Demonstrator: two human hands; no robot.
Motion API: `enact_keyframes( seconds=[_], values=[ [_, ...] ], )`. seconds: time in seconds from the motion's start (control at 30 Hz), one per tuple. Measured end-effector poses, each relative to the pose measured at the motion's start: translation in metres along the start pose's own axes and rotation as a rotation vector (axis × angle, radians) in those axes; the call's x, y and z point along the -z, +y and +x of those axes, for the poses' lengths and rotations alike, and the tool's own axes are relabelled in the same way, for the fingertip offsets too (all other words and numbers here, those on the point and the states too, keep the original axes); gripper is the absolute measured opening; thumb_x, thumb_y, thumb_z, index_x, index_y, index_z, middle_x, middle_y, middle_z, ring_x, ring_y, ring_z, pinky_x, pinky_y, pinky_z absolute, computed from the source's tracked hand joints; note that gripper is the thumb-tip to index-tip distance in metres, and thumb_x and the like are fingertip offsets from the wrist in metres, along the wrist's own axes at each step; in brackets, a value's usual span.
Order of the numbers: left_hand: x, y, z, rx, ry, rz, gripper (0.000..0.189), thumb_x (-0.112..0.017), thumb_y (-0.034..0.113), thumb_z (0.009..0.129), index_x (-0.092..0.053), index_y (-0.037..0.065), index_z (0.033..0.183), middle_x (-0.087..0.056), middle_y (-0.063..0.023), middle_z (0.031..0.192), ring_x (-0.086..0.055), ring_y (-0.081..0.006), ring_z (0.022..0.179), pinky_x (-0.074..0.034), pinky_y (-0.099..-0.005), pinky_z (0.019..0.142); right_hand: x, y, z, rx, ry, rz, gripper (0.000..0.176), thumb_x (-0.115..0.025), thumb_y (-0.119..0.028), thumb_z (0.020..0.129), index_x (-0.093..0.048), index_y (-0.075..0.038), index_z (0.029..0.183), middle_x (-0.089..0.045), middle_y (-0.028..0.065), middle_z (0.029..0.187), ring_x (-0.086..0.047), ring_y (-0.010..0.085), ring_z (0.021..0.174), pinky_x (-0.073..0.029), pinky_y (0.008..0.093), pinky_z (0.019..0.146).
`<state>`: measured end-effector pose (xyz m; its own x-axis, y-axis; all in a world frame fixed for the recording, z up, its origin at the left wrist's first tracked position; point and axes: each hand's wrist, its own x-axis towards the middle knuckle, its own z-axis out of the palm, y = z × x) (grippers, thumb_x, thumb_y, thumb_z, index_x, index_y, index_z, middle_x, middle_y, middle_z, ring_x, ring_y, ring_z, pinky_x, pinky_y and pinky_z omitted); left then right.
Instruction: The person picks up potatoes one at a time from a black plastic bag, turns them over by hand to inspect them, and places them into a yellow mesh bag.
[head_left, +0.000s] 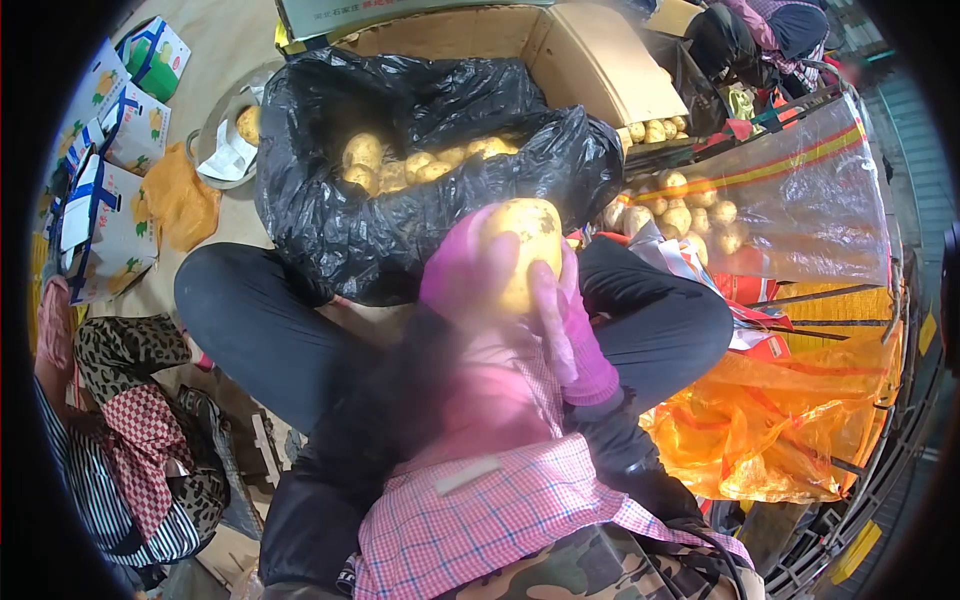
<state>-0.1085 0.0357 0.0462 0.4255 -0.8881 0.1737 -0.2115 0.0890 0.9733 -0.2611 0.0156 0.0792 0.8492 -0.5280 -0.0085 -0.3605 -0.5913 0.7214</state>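
Observation:
A large yellow potato with brown specks is raised in front of my chest. My left hand, in a pink glove, is closed around its left side, partly blurred. From the right, my right hand, in a purple-pink glove, presses its fingers against the potato's lower side. Just beyond my hands is a cardboard box lined with a black plastic bag. Several potatoes lie inside the liner.
To the right, more potatoes lie by a clear plastic sheet, with an orange mesh bag nearer me. Printed cartons and a metal basin stand at left. Other people sit at left and upper right.

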Motion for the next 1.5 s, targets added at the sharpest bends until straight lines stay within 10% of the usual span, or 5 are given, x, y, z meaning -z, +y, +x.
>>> enact_keyframes(
  seconds=[0.17, 0.37, 1.03, 1.23, 1.5],
  values=[
    [0.028, 0.004, 0.002, -0.286, -0.152, 0.550, 0.035, -0.056, 0.016, 0.088, -0.055, -0.001, 0.119, -0.061, -0.0155, 0.113, -0.060, -0.0272, 0.106, -0.049, -0.0322, 0.089, -0.007, -0.004, 0.010, -0.544, -0.114, 2.620, 0.059, -0.038, -0.044, 0.101, -0.033, -0.004, 0.143, -0.046, 0.0097, 0.134, -0.048, 0.0196, 0.119, -0.042, 0.0302, 0.096],
    [0.010, -0.033, 0.015, -0.663, 0.019, 0.551, 0.046, -0.066, 0.022, 0.075, -0.056, 0.003, 0.116, -0.059, -0.0127, 0.104, -0.060, -0.0309, 0.093, -0.051, -0.0401, 0.077, -0.053, -0.031, 0.005, -0.348, 0.312, 1.662, 0.054, -0.047, -0.033, 0.097, -0.035, -0.006, 0.143, -0.054, 0.0136, 0.124, -0.060, 0.0228, 0.098, -0.050, 0.0278, 0.078],
    [0.029, -0.036, 0.007, -0.469, -0.251, 0.554, 0.061, -0.077, 0.031, 0.066, -0.055, 0.000, 0.114, -0.058, -0.0183, 0.105, -0.058, -0.0353, 0.098, -0.049, -0.0410, 0.083, -0.005, -0.002, 0.010, -0.475, -0.095, 3.032, 0.058, -0.037, -0.048, 0.099, -0.042, -0.005, 0.137, -0.056, 0.0058, 0.120, -0.059, 0.0166, 0.099, -0.049, 0.0302, 0.085],
    [0.027, -0.010, 0.008, -0.302, -0.255, 0.272, 0.073, -0.081, 0.040, 0.062, -0.054, -0.002, 0.115, -0.057, -0.0173, 0.106, -0.056, -0.0346, 0.103, -0.049, -0.0398, 0.086, -0.048, -0.029, 0.003, -0.363, 0.272, 1.759, 0.046, -0.048, -0.030, 0.099, -0.041, -0.001, 0.134, -0.055, 0.0087, 0.119, -0.059, 0.0186, 0.103, -0.050, 0.0297, 0.086],
    [0.025, -0.031, 0.004, -0.118, -0.329, 0.486, 0.045, -0.047, 0.021, 0.094, -0.044, -0.005, 0.130, -0.056, -0.0121, 0.123, -0.056, -0.0238, 0.113, -0.045, -0.0316, 0.096, -0.018, -0.004, 0.019, -0.196, 0.013, 3.565, 0.049, -0.058, -0.014, 0.089, -0.040, -0.001, 0.132, -0.054, 0.0161, 0.123, -0.057, 0.0204, 0.108, -0.050, 0.0326, 0.087]
  ],
)
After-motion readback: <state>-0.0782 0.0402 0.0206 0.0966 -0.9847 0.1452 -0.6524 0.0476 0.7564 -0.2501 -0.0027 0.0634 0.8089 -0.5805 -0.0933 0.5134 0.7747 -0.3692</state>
